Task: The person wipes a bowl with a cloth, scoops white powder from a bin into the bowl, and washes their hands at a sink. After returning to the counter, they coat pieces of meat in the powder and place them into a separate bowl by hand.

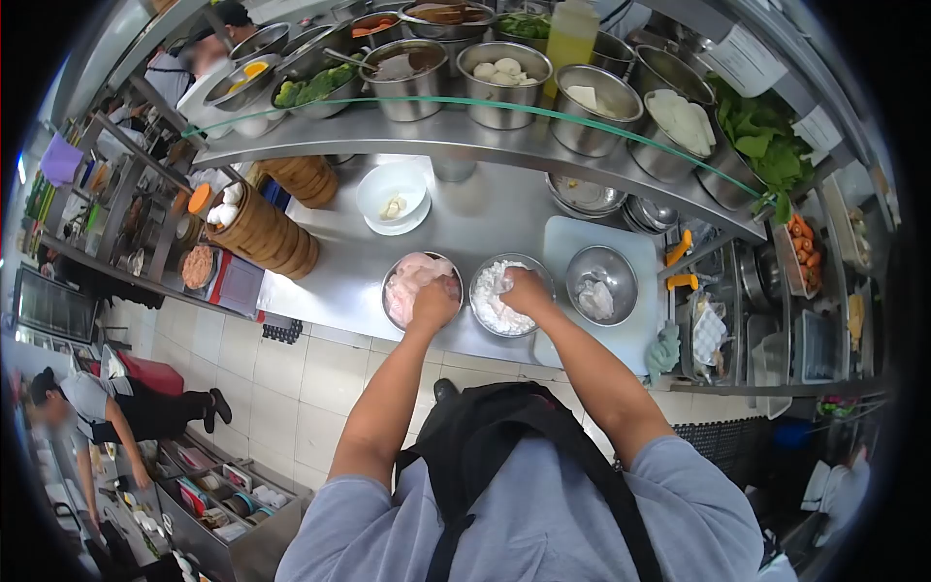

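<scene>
My left hand (435, 303) reaches into a metal bowl (389, 312) of raw, pale pink meat or fish (412, 279). Its fingers curl down onto the pieces, with the fingertips partly hidden. Beside it, my right hand (525, 292) is down in a second metal bowl (551, 281) filled with white, lumpy powder (492, 308) that looks like flour or starch. Its fingers are bent, and what they hold is hidden. To the right, a third metal bowl (626, 281) contains a whitish, translucent piece (594, 299) and rests on a white cutting board (635, 341).
Bamboo steamers (262, 238) and a white bowl on a plate (392, 189) stand at the back left. Overhead, a steel shelf (388, 136) carries several metal pots of ingredients. Orange-handled tools (681, 281) hang at the right. Another person (116, 407) works at lower left.
</scene>
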The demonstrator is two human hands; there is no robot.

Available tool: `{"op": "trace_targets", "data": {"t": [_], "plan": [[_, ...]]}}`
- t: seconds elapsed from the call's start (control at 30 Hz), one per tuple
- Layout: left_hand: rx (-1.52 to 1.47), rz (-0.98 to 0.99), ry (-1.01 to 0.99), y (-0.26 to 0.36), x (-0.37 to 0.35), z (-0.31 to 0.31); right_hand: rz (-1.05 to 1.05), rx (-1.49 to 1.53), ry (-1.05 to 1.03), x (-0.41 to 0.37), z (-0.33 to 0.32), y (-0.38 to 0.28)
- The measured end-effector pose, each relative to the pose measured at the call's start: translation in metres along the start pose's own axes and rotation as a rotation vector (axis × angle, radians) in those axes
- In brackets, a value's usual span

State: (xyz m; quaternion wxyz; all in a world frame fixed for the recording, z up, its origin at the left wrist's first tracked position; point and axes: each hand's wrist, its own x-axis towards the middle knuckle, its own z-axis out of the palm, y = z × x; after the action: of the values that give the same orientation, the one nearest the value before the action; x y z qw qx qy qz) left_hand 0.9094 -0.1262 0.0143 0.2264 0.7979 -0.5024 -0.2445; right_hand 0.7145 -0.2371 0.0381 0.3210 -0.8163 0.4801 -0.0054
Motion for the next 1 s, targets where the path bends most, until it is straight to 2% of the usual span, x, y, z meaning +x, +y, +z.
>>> {"op": "trace_targets", "data": {"t": [0.03,0.13,0.17,0.23,0.33,0.47,0.57,0.6,0.7,0.77,0.87,1.0], "plan": [[0.001,0.003,0.032,-0.005,0.000,0.006,-0.007,-0.009,-0.006,0.002,0.000,0.002],[-0.024,0.012,0.067,-0.007,-0.007,0.007,-0.090,-0.133,0.262,0.012,0.010,0.017],[-0.043,0.027,0.064,-0.005,-0.009,0.004,-0.090,-0.136,0.261,0.014,0.014,0.019],[-0.038,0.035,0.058,-0.004,-0.010,0.003,-0.022,-0.231,-0.002,0.014,0.018,0.016],[-0.020,0.045,0.057,-0.007,-0.011,0.001,-0.045,-0.174,-0.072,0.004,0.014,0.013],[-0.031,0.019,0.034,0.001,-0.024,-0.008,-0.085,-0.221,-0.092,0.010,0.001,0.023],[-0.052,0.053,0.060,-0.003,-0.026,-0.006,-0.239,-0.202,-0.018,0.004,0.002,0.023],[-0.050,0.059,0.056,-0.005,-0.026,-0.005,-0.234,-0.200,-0.014,0.002,0.002,0.021],[-0.067,0.047,0.047,-0.008,-0.029,-0.008,-0.282,-0.295,-0.025,-0.009,-0.003,0.007],[-0.080,0.049,0.046,-0.011,-0.030,-0.007,-0.423,-0.472,0.016,-0.017,-0.003,0.003],[-0.090,0.047,0.056,-0.011,-0.031,-0.007,-0.523,-0.500,0.100,-0.020,0.003,0.009],[-0.134,0.025,0.064,-0.010,-0.036,-0.013,-0.451,-0.392,0.002,0.000,0.004,0.017]]}}
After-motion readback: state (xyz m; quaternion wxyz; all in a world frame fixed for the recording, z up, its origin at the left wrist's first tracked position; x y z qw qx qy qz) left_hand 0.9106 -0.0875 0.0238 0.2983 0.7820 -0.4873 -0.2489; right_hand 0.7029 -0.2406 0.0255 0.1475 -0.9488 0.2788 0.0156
